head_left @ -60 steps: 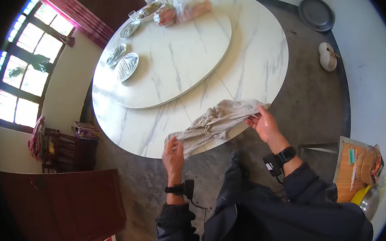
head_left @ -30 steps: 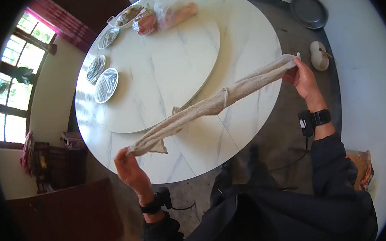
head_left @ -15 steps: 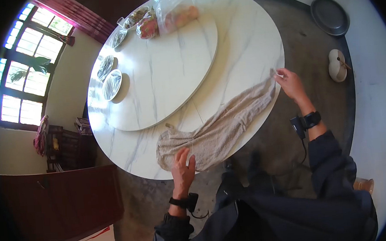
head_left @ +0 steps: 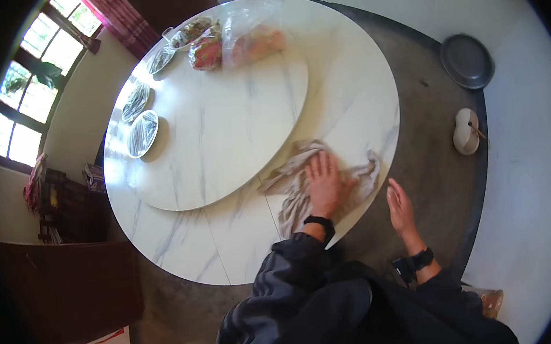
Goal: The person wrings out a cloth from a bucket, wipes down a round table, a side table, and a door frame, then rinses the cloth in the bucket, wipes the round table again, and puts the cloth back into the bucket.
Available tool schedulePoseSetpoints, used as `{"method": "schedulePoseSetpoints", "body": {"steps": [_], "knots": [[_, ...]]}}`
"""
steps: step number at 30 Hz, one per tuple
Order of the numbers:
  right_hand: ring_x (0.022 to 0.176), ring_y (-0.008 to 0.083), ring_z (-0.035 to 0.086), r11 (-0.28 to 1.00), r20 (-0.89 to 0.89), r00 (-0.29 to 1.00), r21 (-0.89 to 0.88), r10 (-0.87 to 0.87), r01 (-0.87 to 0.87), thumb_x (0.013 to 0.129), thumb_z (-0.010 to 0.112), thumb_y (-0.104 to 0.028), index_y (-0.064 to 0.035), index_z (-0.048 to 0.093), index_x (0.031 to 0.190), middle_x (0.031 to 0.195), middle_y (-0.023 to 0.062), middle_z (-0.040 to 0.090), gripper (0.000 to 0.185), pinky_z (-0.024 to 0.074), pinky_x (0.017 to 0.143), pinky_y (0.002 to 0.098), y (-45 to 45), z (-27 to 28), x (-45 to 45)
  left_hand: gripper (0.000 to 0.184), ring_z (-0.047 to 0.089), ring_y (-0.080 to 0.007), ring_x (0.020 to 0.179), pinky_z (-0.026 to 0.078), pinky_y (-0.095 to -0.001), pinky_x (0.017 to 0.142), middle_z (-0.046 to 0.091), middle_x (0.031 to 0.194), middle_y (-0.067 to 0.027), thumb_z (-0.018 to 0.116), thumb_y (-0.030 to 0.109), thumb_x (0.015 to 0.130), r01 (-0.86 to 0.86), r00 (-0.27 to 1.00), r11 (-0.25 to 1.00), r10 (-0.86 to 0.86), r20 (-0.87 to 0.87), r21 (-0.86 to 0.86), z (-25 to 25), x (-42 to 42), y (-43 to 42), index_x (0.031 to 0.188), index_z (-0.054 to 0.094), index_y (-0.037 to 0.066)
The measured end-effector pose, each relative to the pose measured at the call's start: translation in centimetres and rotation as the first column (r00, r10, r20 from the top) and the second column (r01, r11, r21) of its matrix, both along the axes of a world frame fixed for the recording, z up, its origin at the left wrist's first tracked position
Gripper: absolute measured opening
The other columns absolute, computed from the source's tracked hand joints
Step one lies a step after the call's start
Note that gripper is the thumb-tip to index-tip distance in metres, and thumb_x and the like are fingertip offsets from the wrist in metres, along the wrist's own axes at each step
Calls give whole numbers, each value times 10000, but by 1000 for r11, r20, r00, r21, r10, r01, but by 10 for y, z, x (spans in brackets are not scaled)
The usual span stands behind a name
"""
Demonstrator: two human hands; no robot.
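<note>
A beige cloth [head_left: 295,199] lies bunched and wrinkled on the near right part of the round marble-patterned table [head_left: 359,96]. Pressed down flat on top of it is my left hand [head_left: 325,184], its fingers stretched out. My right hand [head_left: 401,209] hovers off the table's near right edge, apart from the cloth, with its fingers extended and nothing in them. Part of the cloth is hidden under the left hand.
A raised turntable [head_left: 234,130] covers the table's middle. On it are wrapped bowls [head_left: 143,134], a red wrapped item [head_left: 206,52] and a clear plastic bag [head_left: 254,42]. A dark round basin [head_left: 467,61] and a gourd-shaped white object [head_left: 465,132] stand near the wall.
The cloth was spread out long and is now bunched up. My left hand has moved right and onto it. My right hand has let go of the cloth's corner and drawn back toward me.
</note>
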State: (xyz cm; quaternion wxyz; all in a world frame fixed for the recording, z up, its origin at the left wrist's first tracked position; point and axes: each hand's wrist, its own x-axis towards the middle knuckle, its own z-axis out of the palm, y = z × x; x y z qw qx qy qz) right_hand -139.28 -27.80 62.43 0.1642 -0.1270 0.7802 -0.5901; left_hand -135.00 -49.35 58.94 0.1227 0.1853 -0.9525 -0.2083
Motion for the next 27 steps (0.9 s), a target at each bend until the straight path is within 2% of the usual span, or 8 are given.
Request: {"method": "schedulePoseSetpoints", "body": {"steps": [5, 8, 12, 14, 18, 21, 25, 27], "knots": [[1213, 202, 545, 992, -59, 998, 121, -13, 20, 1018, 525, -347, 13, 466, 1385, 1353, 146, 544, 517, 420, 1018, 309, 24, -3, -20, 781, 224, -411, 1445, 161, -528, 1177, 321, 1529, -230, 630, 488, 861, 238, 971, 971, -238, 0, 2, 4, 4, -9, 1407, 418, -28], [1159, 191, 577, 982, 22, 998, 183, -57, 52, 1016, 529, -356, 9, 498, 1357, 1289, 146, 596, 500, 434, 993, 298, 49, -6, -48, 729, 264, -408, 1432, 191, -536, 1161, 347, 1522, -214, 627, 507, 875, 216, 972, 976, -218, 85, 32, 21, 67, -35, 1369, 481, -9], [1076, 172, 614, 978, 109, 993, 207, -50, 26, 1012, 535, -369, 24, 570, 1274, 1148, 132, 670, 473, 458, 947, 287, 93, -46, -88, 581, 267, -368, 1442, 180, -517, 1172, 355, 1529, -179, 611, 283, 896, -61, 975, 995, 76, 211, -77, 14, 130, -61, 1388, 465, 11], [1063, 174, 618, 972, 166, 986, 231, -4, -35, 1014, 526, -377, 27, 578, 1262, 1131, 131, 676, 476, 460, 945, 293, 117, -69, -113, 590, 255, -372, 1445, 175, -504, 1177, 339, 1531, -199, 599, 252, 906, -247, 949, 964, 261, 176, -101, 5, 128, -57, 1410, 431, -3], [1056, 176, 623, 958, 277, 960, 260, 44, -119, 1027, 490, -394, 20, 590, 1256, 1127, 130, 679, 483, 463, 944, 309, 156, -110, -174, 674, 279, -415, 1421, 180, -512, 1175, 350, 1507, -250, 639, 300, 876, -501, 863, 865, 501, 66, -20, -8, 57, -14, 1422, 410, -21], [1064, 185, 625, 957, 330, 938, 222, 104, -184, 1031, 472, -408, 18, 581, 1271, 1128, 129, 678, 501, 461, 955, 317, 175, -126, -240, 778, 261, -418, 1427, 174, -527, 1173, 336, 1506, -264, 709, 364, 820, -397, 916, 918, 397, 58, -27, 5, -46, 51, 1417, 402, -30], [1056, 199, 633, 963, 323, 936, 178, 140, -205, 1037, 442, -425, 33, 564, 1279, 1124, 145, 676, 532, 461, 963, 326, 194, -94, -330, 560, 311, -392, 1415, 224, -510, 1165, 403, 1488, -207, 611, 291, 897, -401, 916, 915, 401, -8, -38, 4, -161, 94, 1359, 497, -5], [1038, 205, 642, 948, 343, 923, 191, 176, -252, 1041, 429, -423, 49, 570, 1260, 1101, 156, 683, 539, 467, 954, 329, 207, -98, -372, 572, 320, -379, 1413, 220, -500, 1173, 397, 1487, -215, 597, 256, 892, -411, 911, 911, 411, -11, -40, 1, -175, 93, 1379, 461, -13]]}}
